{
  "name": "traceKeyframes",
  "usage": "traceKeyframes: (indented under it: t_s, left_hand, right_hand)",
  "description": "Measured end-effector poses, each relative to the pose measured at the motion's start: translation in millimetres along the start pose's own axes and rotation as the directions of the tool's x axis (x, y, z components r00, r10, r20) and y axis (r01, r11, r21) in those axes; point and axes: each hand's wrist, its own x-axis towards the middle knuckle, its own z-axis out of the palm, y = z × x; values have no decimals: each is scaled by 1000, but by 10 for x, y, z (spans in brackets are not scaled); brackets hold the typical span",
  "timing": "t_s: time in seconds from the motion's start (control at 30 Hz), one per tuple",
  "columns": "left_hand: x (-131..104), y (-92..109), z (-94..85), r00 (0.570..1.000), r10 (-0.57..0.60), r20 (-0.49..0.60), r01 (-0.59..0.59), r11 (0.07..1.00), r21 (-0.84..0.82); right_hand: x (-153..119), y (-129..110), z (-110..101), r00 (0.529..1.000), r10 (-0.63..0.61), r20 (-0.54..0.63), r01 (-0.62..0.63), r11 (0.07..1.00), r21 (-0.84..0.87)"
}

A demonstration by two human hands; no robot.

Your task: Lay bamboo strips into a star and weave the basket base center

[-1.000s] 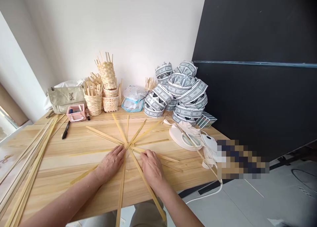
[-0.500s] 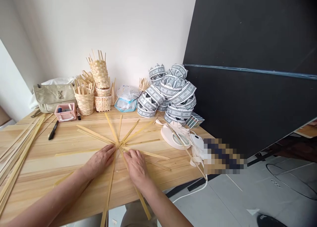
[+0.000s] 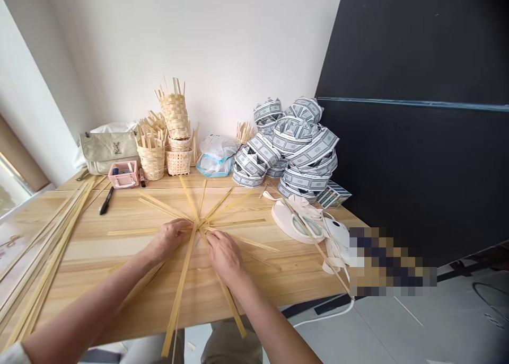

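Flat bamboo strips [image 3: 181, 284] cross at one point on the wooden table [image 3: 99, 271] and fan out like a star. Left of the crossing, my left hand [image 3: 173, 238] has its fingers bent and pinched at the strips, its fingertips partly hidden. My right hand [image 3: 225, 252] is closed over another bamboo strip [image 3: 231, 303] just right of the crossing, and that strip runs under the palm towards the front edge. A thin loop of strip shows at the centre between both hands.
Long loose strips [image 3: 51, 263] lie at the left beside a black marker [image 3: 106, 201]. Behind stand a pink box [image 3: 124, 176], a handbag [image 3: 107, 152], woven baskets [image 3: 175, 117] and a plastic bag [image 3: 217, 154]. Patterned paper bands [image 3: 294, 141] and ribbon rolls [image 3: 290, 222] occupy the right.
The view has turned left, so everything sits further right. My left hand's fingers are more bent, and the strip pointing towards me has swung to slant more to the left.
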Motion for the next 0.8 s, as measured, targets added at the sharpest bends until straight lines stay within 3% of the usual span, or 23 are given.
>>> traceKeyframes:
  t_s: [0.13,0.3,0.47,0.63,0.8]
  left_hand:
    - [-39,-57,28,999,-38,-27,37,998,-50]
    - [-28,-30,40,997,-57,57,58,998,-12]
    - [-6,100,11,989,37,146,-69,973,220]
    - [-31,184,-38,975,83,204,-139,951,278]
    - [-34,172,-77,971,167,174,-216,922,322]
  right_hand:
    - [44,-45,6,998,-59,20,59,998,22]
    - [80,-117,39,999,-32,39,34,999,-35]
    - [85,-143,99,996,-84,6,84,996,-20]
    - [104,-34,29,983,-180,20,180,984,-2]
    - [31,121,-51,995,-93,-21,92,995,-42]
